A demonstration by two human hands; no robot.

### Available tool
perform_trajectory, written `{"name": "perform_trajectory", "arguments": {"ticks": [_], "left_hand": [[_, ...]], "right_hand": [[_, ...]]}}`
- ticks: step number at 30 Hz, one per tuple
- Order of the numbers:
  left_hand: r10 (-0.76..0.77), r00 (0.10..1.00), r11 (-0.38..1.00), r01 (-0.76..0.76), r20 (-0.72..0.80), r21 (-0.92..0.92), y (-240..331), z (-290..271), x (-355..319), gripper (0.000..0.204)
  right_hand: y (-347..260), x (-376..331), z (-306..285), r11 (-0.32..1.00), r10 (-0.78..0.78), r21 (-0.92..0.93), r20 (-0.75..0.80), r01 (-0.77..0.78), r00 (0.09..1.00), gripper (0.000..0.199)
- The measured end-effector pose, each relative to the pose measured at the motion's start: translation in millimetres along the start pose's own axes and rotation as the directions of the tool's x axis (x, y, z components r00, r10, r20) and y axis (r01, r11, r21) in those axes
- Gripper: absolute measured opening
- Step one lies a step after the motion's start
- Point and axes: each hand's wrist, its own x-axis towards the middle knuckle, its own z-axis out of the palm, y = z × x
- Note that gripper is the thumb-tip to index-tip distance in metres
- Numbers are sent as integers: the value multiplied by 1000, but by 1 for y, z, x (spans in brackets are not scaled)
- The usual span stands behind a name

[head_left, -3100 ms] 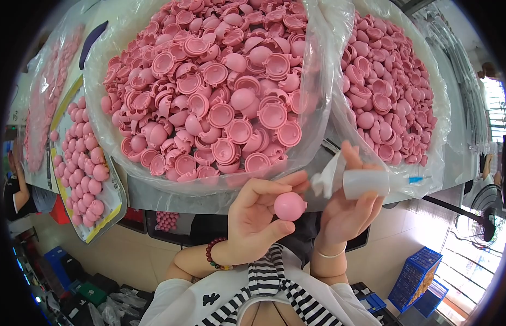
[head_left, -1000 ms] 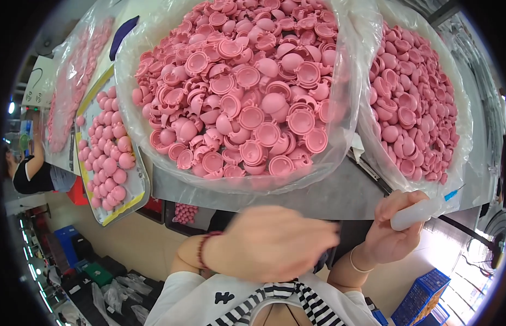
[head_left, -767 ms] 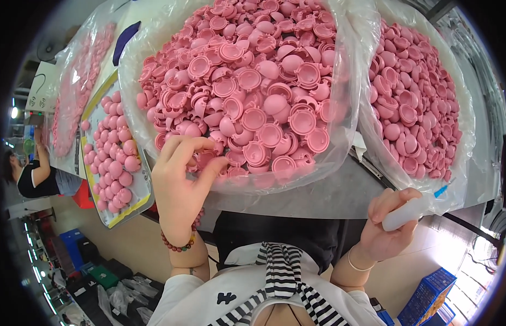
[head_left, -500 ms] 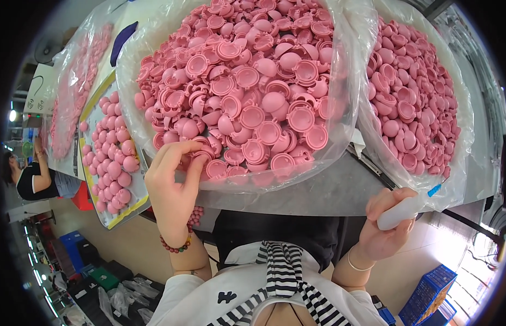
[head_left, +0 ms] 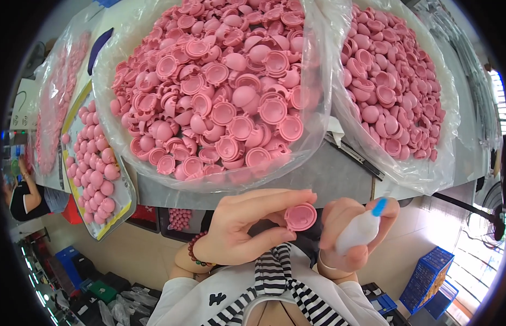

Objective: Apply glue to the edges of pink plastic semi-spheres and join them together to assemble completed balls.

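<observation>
Between the thumb and fingers of my left hand (head_left: 247, 225) is a pink half-sphere shell (head_left: 300, 217), its hollow side showing. Close to its right, my right hand (head_left: 345, 231) is wrapped round a white squeeze bottle (head_left: 360, 231) with a blue nozzle tip (head_left: 379, 207) pointing up and to the right. Both hands are in front of my chest, just off the near table edge. Beyond them lies a large clear plastic bag (head_left: 312, 141) full of loose pink half shells (head_left: 223, 113).
A second bag (head_left: 448, 108) of pink shells stands at the right. On the left, a yellow-edged tray (head_left: 128, 198) carries joined pink balls (head_left: 95, 176). A black-and-silver utility knife (head_left: 353, 155) lies on the grey table (head_left: 345, 175). Another person (head_left: 32, 198) sits at far left.
My left hand has drawn back from the bag with a shell, moving right and toward me. My right hand has come inward, and the bottle's nozzle now points up. The view has shifted slightly.
</observation>
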Motion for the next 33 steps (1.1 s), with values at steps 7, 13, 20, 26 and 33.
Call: {"name": "perform_trajectory", "arguments": {"ticks": [7,13,20,26,33], "left_hand": [[-81,996,900,56,-41,-431,-15,12,-5,41],[-67,992,919,19,-109,-394,-22,13,-9,47],[-69,991,918,20,-112,-396,-22,12,-10,45],[-59,991,922,7,-123,-388,-22,12,-9,44],[-99,987,921,42,-128,-387,-19,13,-9,42]], "right_hand": [[4,12,-36,912,-408,25,175,410,896,43],[-9,9,-28,785,-477,-260,324,562,817,56],[-7,6,-20,779,-449,-353,262,517,854,51],[-7,6,-21,770,-445,-372,270,519,854,53],[-2,13,-21,725,-519,-334,311,602,797,60]]}}
